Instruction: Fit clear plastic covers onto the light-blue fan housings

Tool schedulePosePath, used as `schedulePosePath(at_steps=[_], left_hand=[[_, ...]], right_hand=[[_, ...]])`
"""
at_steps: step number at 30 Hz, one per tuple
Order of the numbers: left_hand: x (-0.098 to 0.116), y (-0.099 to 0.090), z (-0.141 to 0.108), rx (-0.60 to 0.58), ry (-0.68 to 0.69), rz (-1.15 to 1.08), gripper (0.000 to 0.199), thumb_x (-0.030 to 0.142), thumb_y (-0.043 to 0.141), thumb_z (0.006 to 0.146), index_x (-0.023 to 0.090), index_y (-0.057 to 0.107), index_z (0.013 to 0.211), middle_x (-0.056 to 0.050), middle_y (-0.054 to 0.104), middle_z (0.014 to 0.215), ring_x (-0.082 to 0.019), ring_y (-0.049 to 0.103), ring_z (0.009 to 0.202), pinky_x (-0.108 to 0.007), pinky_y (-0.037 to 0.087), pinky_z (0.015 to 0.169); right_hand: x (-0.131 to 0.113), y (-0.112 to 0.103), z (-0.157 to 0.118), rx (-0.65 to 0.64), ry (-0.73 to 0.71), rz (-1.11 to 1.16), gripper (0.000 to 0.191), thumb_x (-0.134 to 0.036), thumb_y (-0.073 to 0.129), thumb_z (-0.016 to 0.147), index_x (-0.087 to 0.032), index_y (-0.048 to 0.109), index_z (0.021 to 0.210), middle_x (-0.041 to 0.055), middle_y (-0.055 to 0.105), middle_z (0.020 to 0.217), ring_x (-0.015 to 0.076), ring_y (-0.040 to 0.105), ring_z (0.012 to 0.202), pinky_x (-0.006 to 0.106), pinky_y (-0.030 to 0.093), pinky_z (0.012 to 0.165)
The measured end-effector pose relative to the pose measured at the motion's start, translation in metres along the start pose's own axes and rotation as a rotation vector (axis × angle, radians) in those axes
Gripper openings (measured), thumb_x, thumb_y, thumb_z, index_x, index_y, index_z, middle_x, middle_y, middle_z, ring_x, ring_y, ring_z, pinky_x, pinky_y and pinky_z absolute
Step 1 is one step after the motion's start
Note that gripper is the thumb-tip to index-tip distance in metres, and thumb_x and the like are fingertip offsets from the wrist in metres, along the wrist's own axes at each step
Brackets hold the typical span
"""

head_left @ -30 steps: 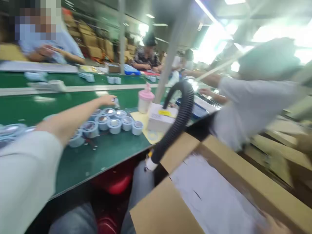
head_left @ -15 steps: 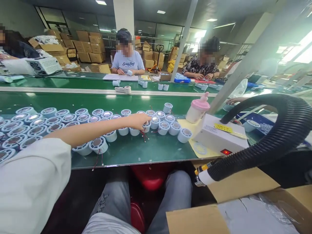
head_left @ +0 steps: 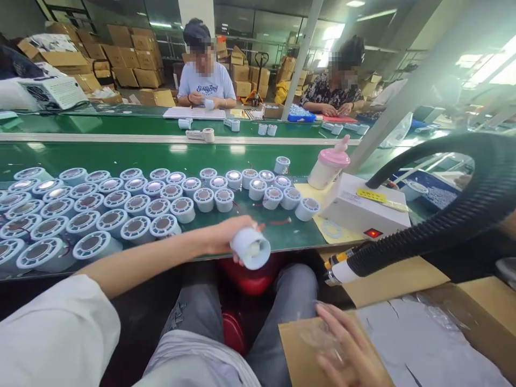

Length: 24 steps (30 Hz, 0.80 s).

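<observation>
In my left hand [head_left: 229, 234] is a light-blue round plastic housing [head_left: 252, 248], tilted so its open hollow end faces me. Its thin red wire [head_left: 278, 221] trails off to the right. My right hand [head_left: 350, 344] is over the flap of a cardboard box [head_left: 300, 349] at lower right. Its fingers are curved around a clear, thin plastic piece [head_left: 322, 338], blurred in outline. Many more light-blue housings [head_left: 183, 208] with slotted round tops stand in rows on the green bench [head_left: 226, 228], some with red wires.
A white box [head_left: 363, 209] with a lit red switch and a black corrugated hose [head_left: 427, 236] stands right, beside a pink-lidded bottle [head_left: 328, 164]. A clear ring [head_left: 331, 229] lies on yellow paper. White sheets [head_left: 419, 338] fill the carton. Two co-workers sit across the bench.
My left hand has lifted a housing from the rows and drawn it toward me over the bench edge. My right hand has come into view at the carton with the clear plastic piece.
</observation>
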<state>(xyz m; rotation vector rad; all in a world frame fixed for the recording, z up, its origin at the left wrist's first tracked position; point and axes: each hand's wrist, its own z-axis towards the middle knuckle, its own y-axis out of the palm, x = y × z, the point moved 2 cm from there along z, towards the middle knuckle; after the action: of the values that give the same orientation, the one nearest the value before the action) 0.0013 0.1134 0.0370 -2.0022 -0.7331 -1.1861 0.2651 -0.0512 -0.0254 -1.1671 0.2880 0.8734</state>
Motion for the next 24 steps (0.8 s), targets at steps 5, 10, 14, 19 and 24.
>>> schedulePosePath(at_steps=[5, 10, 14, 19, 24], left_hand=[[-0.033, 0.074, -0.012, -0.349, -0.141, -0.102, 0.030, 0.041, 0.034, 0.080, 0.016, 0.051, 0.079, 0.000, 0.050, 0.060, -0.011, 0.043, 0.041, -0.021, 0.033, 0.033], [-0.033, 0.086, -0.016, -0.459, -0.045, -0.020, 0.025, 0.035, 0.046, 0.082, 0.016, 0.062, 0.077, -0.001, 0.055, 0.072, -0.012, 0.048, 0.060, -0.019, 0.038, 0.047], [-0.025, 0.082, -0.022, -0.268, 0.123, 0.241, 0.021, 0.030, 0.050, 0.086, 0.018, 0.067, 0.085, -0.003, 0.059, 0.091, -0.017, 0.053, 0.083, -0.026, 0.042, 0.074], [-0.026, 0.083, -0.028, -0.095, 0.277, 0.286, 0.019, 0.033, 0.059, 0.086, 0.019, 0.066, 0.098, -0.003, 0.062, 0.094, -0.016, 0.057, 0.085, -0.028, 0.043, 0.078], [-0.043, 0.085, -0.023, -0.025, 0.401, 0.215, 0.054, 0.048, 0.081, 0.063, 0.023, 0.069, 0.108, -0.005, 0.057, 0.097, -0.020, 0.057, 0.089, -0.032, 0.048, 0.080]], right_hand=[[-0.040, 0.025, 0.035, -0.043, -0.213, -0.336, 0.051, -0.019, 0.057, 0.084, -0.031, 0.054, 0.133, 0.0140, 0.055, 0.123, 0.0314, 0.059, 0.104, 0.043, 0.058, 0.078], [-0.038, 0.030, 0.043, -0.177, -0.054, -0.494, 0.044, -0.015, 0.058, 0.081, -0.027, 0.062, 0.123, 0.0161, 0.053, 0.131, 0.0335, 0.055, 0.101, 0.046, 0.056, 0.075], [-0.032, 0.033, 0.040, -0.290, 0.035, -0.332, 0.021, -0.009, 0.061, 0.077, -0.022, 0.069, 0.091, 0.0147, 0.053, 0.131, 0.0336, 0.054, 0.108, 0.046, 0.055, 0.080], [-0.030, 0.030, 0.039, -0.272, 0.316, 0.271, 0.006, -0.025, 0.064, 0.083, -0.021, 0.066, 0.079, 0.0095, 0.057, 0.116, 0.0241, 0.058, 0.110, 0.039, 0.050, 0.093], [-0.030, 0.026, 0.039, -0.125, 0.548, 0.464, 0.026, -0.033, 0.056, 0.087, -0.019, 0.066, 0.067, 0.0097, 0.060, 0.105, 0.0199, 0.062, 0.091, 0.029, 0.051, 0.069]])
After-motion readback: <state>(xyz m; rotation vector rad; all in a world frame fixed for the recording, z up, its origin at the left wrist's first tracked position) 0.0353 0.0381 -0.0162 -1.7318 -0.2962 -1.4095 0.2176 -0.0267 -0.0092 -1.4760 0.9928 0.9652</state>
